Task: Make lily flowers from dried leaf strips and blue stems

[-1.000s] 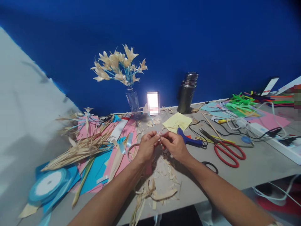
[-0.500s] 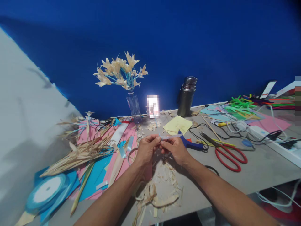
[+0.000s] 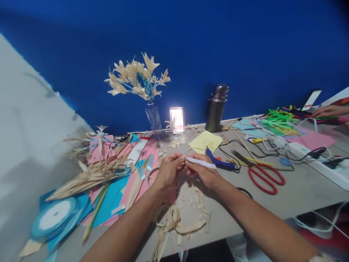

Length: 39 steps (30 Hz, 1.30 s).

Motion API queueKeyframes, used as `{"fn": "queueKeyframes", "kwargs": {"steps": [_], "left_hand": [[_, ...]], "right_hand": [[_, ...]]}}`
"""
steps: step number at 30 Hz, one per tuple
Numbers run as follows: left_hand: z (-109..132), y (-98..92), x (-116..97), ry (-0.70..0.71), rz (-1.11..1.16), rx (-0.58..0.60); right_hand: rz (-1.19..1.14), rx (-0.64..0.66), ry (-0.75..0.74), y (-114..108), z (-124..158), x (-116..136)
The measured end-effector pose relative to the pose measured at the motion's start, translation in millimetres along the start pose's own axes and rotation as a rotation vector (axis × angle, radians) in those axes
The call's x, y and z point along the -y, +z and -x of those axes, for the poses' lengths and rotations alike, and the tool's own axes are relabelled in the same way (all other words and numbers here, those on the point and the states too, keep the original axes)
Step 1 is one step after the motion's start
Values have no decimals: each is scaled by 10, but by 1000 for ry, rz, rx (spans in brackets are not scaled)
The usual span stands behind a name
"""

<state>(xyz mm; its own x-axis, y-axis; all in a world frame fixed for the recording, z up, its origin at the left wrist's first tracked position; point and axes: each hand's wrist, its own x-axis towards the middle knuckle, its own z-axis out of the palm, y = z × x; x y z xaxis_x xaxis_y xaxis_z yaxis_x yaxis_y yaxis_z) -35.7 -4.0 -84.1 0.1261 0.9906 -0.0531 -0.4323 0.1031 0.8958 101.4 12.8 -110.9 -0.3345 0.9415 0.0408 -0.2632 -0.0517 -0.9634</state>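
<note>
My left hand (image 3: pixel 171 168) is closed in a pinch around the lower part of a thin light-blue stem (image 3: pixel 179 142). The stem rises from the fingertips toward a bright blurred patch that hides its upper end. My right hand (image 3: pixel 204 173) pinches one end of a pale ribbon strip (image 3: pixel 200 162) against the stem. The strip's free length lies across the back of that hand. Both sets of fingertips nearly meet above the table. Just beyond the right hand lies a blue glue gun (image 3: pixel 219 162), beside a yellow paper (image 3: pixel 205 142).
Red-handled scissors (image 3: pixel 265 178), a power strip (image 3: pixel 313 160) and cables lie on the right. A flask (image 3: pixel 217 108) and a vase (image 3: pixel 154 120) of husk flowers stand behind. Dried husks (image 3: pixel 89 178) and a ribbon spool (image 3: pixel 54 216) lie left. Another person's hand (image 3: pixel 331 110) touches pipe cleaners.
The ribbon strip has swung down from reaching toward the glue gun to lying over my right hand. Another person's hand has come in at the far right.
</note>
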Motion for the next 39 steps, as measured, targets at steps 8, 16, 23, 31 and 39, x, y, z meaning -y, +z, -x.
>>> {"fn": "queueKeyframes", "kwargs": {"steps": [8, 16, 23, 31, 39], "left_hand": [[-4, -34, 74, 68, -46, -87], [1, -22, 69, 39, -23, -86], [12, -15, 62, 14, 2, -107], [-24, -58, 107, 55, -2, -158], [-18, -9, 125, 84, 36, -156]], "right_hand": [[88, 7, 35, 31, 17, -27], [103, 24, 49, 8, 36, -13], [94, 27, 50, 30, 41, 27], [145, 37, -15, -25, -3, -89], [115, -59, -2, 11, 4, -30]]}}
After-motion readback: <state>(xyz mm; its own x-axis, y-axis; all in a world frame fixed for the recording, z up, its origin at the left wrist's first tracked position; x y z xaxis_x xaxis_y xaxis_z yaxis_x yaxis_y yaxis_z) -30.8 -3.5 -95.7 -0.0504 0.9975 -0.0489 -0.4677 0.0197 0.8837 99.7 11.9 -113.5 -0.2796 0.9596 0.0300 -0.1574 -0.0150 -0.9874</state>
